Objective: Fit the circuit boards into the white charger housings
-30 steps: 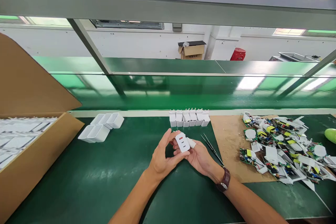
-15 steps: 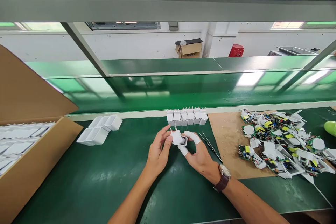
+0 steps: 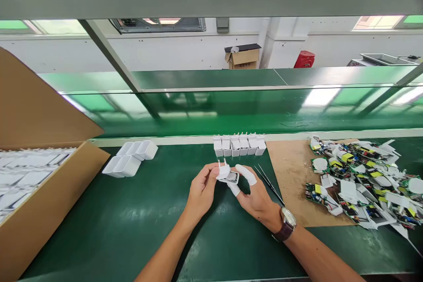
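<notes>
In the middle of the head view, a white plug adapter point(image 3: 224, 171) with two pins pointing up is between my hands. My left hand point(image 3: 202, 189) pinches its pin end with thumb and fingers. My right hand point(image 3: 256, 194), with white finger covers on the thumb and a finger, is closed round the white case point(image 3: 234, 179) at the adapter's other end. The case's end appears open, with something dark inside. Just right of my right hand lies a pair of metal tweezers point(image 3: 269, 184). Behind the hands stands a row of several white plug adapters point(image 3: 239, 146).
White open cases point(image 3: 127, 166) stand on the green table point(image 3: 139, 229) at left. A cardboard box point(image 3: 66, 183) of white parts is at the far left. On the right, a brown board point(image 3: 284, 176) carries a heap of circuit boards point(image 3: 360, 185). A metal frame point(image 3: 211, 2) crosses above.
The plug part has tilted, and its pins now stand more upright over the case. Both hands keep their hold. The whole view has shifted slightly.
</notes>
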